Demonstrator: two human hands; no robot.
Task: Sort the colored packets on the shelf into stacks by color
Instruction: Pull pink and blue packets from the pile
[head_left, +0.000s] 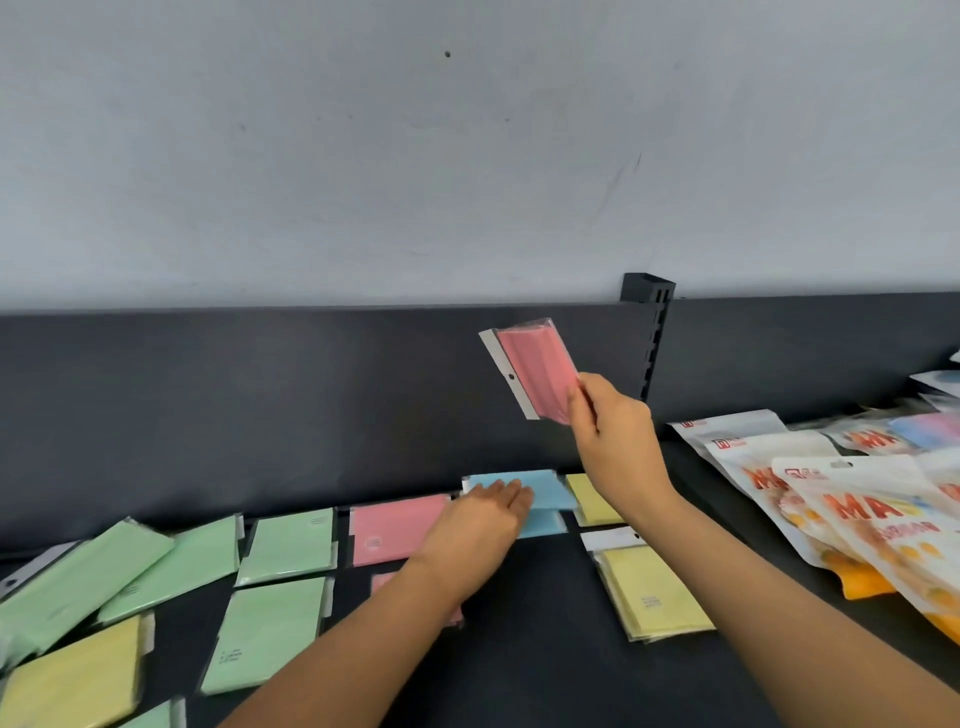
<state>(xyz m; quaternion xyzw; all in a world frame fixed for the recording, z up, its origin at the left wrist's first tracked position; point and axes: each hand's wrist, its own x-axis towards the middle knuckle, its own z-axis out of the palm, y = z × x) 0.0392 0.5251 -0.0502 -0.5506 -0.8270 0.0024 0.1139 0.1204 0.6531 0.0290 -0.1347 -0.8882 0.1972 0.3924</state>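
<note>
Jutting above right grip (610, 431), pink packet (535, 366)

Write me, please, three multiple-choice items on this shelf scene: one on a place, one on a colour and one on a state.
1. Where is the pink packet that the right hand grips?
A) raised in front of the dark back panel
B) lying among green packets
C) under the printed pouches

2. What colour is the packet that the left hand reaches over?
A) green
B) blue
C) yellow

3. How are the left hand's fingers?
A) in a fist
B) stretched out
C) pinching a packet

Key: 1A, it is up in the air; 2B, blue shows round the fingertips; 3B, they lie straight, gripping nothing.
</note>
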